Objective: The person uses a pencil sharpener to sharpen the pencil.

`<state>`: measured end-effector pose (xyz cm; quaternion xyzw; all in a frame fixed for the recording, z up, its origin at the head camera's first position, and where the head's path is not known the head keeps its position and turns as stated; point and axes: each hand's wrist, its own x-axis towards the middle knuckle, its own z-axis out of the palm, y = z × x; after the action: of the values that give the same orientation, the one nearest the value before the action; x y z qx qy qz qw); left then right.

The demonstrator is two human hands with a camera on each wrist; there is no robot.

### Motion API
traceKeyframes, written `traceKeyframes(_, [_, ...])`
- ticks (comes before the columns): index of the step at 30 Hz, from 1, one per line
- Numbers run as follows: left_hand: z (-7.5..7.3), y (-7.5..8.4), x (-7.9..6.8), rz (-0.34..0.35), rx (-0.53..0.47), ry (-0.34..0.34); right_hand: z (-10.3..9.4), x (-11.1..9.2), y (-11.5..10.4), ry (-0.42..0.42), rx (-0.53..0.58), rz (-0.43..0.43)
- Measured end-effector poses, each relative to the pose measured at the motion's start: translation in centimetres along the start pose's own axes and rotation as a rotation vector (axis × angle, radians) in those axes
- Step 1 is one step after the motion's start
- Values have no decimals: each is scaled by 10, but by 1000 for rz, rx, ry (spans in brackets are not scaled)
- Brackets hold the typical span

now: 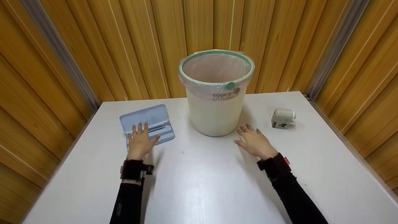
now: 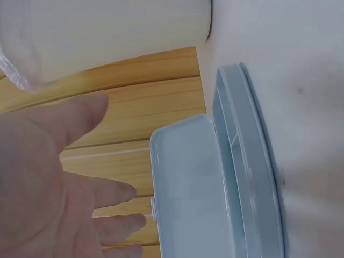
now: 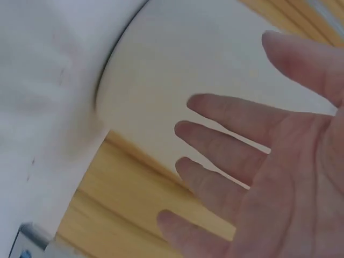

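Note:
A light blue pencil case point(image 1: 146, 116) lies with its lid raised at the left of the table; a thin dark pen-like item point(image 1: 157, 128) rests in its tray. Fingers spread, my left hand point(image 1: 139, 143) hovers over the near side of the case and holds nothing. In the left wrist view the case point(image 2: 191, 183) stands apart from the fingertips. My right hand point(image 1: 256, 143), fingers extended, is near the lower right of a cream trash bin point(image 1: 214, 115) and holds nothing. The bin has a green rim and a clear liner bag point(image 1: 214, 67).
On the right of the white table point(image 1: 199, 186) stands a small beige bottle-like item point(image 1: 282, 118) with a white cap and a dark print. Yellow wood-look panels point(image 1: 168, 46) enclose the back and both sides.

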<state>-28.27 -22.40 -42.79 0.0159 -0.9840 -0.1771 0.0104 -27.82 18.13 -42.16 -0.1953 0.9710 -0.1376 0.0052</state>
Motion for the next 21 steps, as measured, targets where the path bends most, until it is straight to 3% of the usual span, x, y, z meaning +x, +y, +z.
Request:
traceKeyframes(5, [-11,-19,-2,-27,-18,-11,13,10,-22,-4,133,-102])
traceKeyframes(9, [-16,-35,-5,-58,-50,-31,28,21,-44,61,247,-213])
traceKeyframes(12, [-20,-46,-7,-84,-84,-5,40,34,-63,124,328,-280])
traceKeyframes(17, [-21,-64,-10,-157,-109,69,63,65,-92,176,478,-300])
traceKeyframes(21, [-15,-76,-9,-192,-115,77,78,91,-109,160,609,-240])
